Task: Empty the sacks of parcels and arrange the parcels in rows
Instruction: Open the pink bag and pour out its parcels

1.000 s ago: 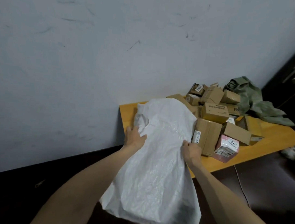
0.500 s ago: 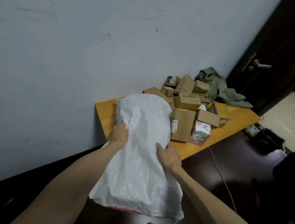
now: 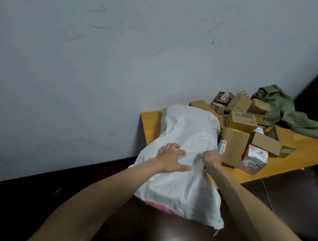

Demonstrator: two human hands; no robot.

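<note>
Sack (image 3: 188,132) and heaped parcels (image 3: 242,122) crowd the table (image 3: 151,118); left edge bare

A pale grey-white wall (image 3: 121,55), marked with thin dark scuffs and scratches, fills most of the view and meets a dark skirting (image 3: 61,172) along its foot. A yellow-orange wooden counter (image 3: 151,120) stands with its far edge against this wall, its left corner bare. Below its near edge lies a dark brown glossy floor (image 3: 288,184) with a soft sheen and a thin cable (image 3: 266,192) trailing across it, while a dark door (image 3: 316,81) rises at the right edge.
</note>
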